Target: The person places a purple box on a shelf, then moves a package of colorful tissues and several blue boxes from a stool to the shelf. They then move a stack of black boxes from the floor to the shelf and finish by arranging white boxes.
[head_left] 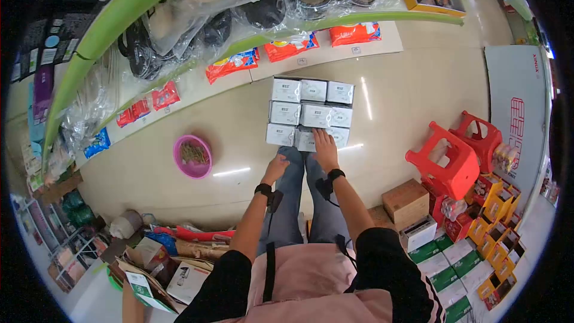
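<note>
While a person crouches on the shop floor (412, 93), the shelf (179, 0) at twelve o'clock looms largest, its green edge hung with bagged sandals (251, 0) and red packets (287, 46) on the tier below. Next in size, red plastic stools (457, 158) sit at three o'clock above a row of yellow and green cartons (478, 245). At centre lies the block of white boxes (310, 113), set three across and three deep on the floor, just beyond the knees. The right hand (326, 148) rests flat and open on the nearest middle box, fingers spread; the left hand (276, 167) hangs loosely curled and empty over the left knee, near the front left box. A pink basin (192, 156) sits at nine o'clock. The risk, judged from here: a one-handed push on one box could skew the tight rows, and a tip forward from the crouch could crush the thin cartons. Clutter behind at seven o'clock leaves little room to step back.
</note>
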`<state>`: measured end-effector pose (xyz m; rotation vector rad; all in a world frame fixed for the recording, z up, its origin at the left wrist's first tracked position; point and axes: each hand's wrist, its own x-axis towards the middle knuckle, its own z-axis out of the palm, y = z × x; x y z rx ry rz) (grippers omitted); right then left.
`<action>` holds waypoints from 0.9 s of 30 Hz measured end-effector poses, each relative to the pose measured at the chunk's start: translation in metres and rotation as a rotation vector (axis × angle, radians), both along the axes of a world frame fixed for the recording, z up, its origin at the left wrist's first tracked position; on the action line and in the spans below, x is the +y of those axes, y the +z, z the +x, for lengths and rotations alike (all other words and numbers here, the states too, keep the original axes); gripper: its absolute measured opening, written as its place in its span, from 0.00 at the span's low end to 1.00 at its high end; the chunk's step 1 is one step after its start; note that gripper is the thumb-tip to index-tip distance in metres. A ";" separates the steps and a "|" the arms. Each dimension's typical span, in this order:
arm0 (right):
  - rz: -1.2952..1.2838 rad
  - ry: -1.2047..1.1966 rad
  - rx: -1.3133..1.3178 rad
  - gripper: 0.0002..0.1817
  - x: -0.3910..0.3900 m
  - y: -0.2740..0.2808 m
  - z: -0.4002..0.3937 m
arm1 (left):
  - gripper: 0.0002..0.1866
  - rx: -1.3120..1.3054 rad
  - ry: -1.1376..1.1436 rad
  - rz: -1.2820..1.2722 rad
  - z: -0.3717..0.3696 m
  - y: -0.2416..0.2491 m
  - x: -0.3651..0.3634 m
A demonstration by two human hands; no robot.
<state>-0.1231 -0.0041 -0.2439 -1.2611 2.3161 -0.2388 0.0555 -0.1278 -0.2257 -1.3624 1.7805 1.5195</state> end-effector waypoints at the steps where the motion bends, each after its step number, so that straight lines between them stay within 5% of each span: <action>1: 0.005 0.009 0.023 0.52 -0.001 -0.008 0.001 | 0.22 -0.007 0.002 0.004 0.003 -0.011 0.005; 5: -0.025 0.079 0.167 0.47 -0.003 -0.011 0.000 | 0.20 0.091 0.011 0.006 0.008 -0.024 0.028; 10: 0.046 0.003 -0.067 0.47 0.011 0.026 -0.002 | 0.27 0.092 -0.049 0.093 -0.002 -0.019 0.045; 13: -0.109 -0.421 -0.401 0.47 0.028 0.050 0.017 | 0.37 0.175 0.108 0.116 -0.023 0.014 0.047; 16: -0.254 -0.645 -0.754 0.47 0.047 0.052 0.036 | 0.46 0.249 0.377 0.468 -0.045 0.088 0.025; 19: -0.147 -0.644 -0.911 0.41 0.044 0.095 0.046 | 0.46 0.301 0.503 0.748 -0.027 0.065 0.017; 21: -0.421 -0.569 -1.051 0.37 0.039 0.104 0.050 | 0.46 0.267 0.665 0.955 -0.008 0.050 0.000; 23: -0.365 -0.507 -1.074 0.34 0.036 0.107 0.040 | 0.46 0.549 0.285 0.692 0.001 0.059 -0.010; 24: -0.302 -0.449 -1.096 0.32 0.035 0.107 0.030 | 0.56 0.653 -0.138 0.177 0.008 0.076 -0.017; 27: -0.306 -0.371 -1.072 0.38 0.028 0.125 0.012 | 0.62 0.451 -0.209 0.332 -0.002 0.107 -0.040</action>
